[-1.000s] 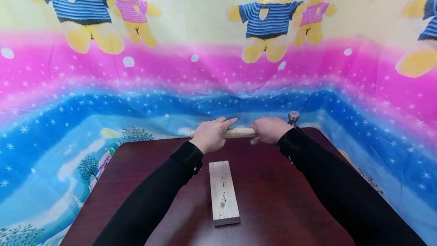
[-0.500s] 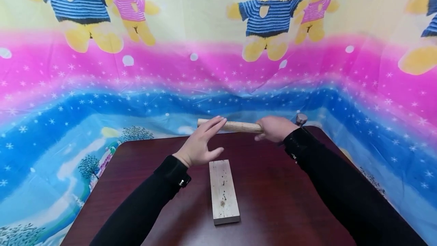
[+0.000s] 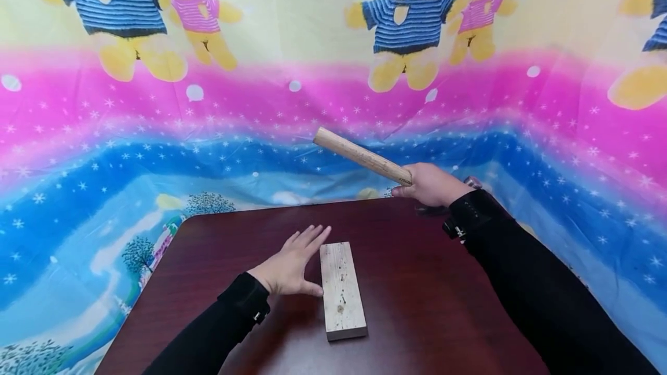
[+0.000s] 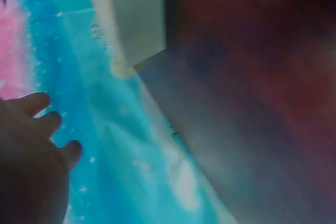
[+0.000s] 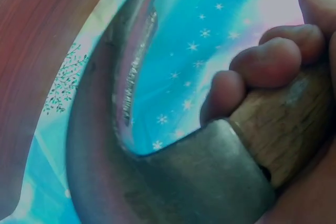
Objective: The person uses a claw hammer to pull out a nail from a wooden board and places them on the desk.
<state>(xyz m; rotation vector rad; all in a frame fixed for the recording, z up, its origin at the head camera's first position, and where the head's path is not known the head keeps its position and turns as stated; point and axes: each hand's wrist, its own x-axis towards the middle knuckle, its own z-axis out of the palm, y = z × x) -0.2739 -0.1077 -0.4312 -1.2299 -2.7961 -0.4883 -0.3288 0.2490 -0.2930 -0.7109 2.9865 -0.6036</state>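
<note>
On the dark counter [image 3: 417, 282] the wooden block [image 3: 341, 289] lies touched by the flat, relaxed left hand [image 3: 292, 265], while the right hand [image 3: 429, 185] clenches the hammer [image 3: 362, 158] near its head, so a swing could slip onto those fingers [image 3: 312, 235].

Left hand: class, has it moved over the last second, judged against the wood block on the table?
Yes. The left hand left the hammer handle and came down toward the camera, now lying open beside the block.
</note>
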